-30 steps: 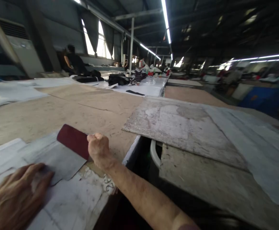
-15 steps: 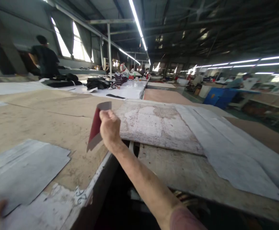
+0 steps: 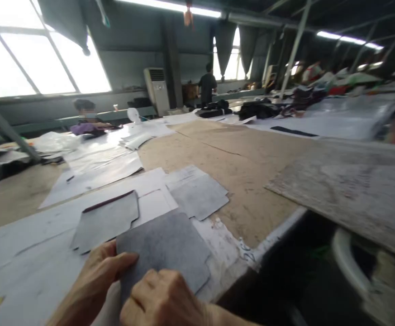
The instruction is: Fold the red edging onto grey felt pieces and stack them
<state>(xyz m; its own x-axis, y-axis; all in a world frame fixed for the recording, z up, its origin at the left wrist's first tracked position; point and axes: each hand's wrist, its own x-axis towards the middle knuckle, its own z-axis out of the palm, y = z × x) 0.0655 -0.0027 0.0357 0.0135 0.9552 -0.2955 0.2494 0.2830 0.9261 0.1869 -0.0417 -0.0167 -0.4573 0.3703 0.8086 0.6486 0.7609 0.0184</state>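
Note:
A grey flat piece of sheet material [image 3: 165, 242] with a notched right corner is tilted up in front of me, over the table's near edge. My left hand [image 3: 105, 267] pinches its left edge, thumb on top. Curled at its lower edge is my right hand [image 3: 166, 296], closed on it; the fingertips are hidden. Just beyond lies a similar grey piece [image 3: 199, 192] on the table. To the left rests another grey piece [image 3: 107, 219] with a dark maroon strip along its far edge, on white sheets [image 3: 41, 226].
Brown paper [image 3: 251, 176] covers the table behind. A worn board [image 3: 353, 190] stands at right across a dark gap [image 3: 285, 271] with a curved pale tube [image 3: 345, 258]. Dark material bundles [image 3: 258, 110] lie farther back. Two people [image 3: 207, 83] are at the far side.
The view has swung left and down. My right hand, earlier stretched out with a maroon-faced piece, is now drawn in beside my left hand at the grey piece.

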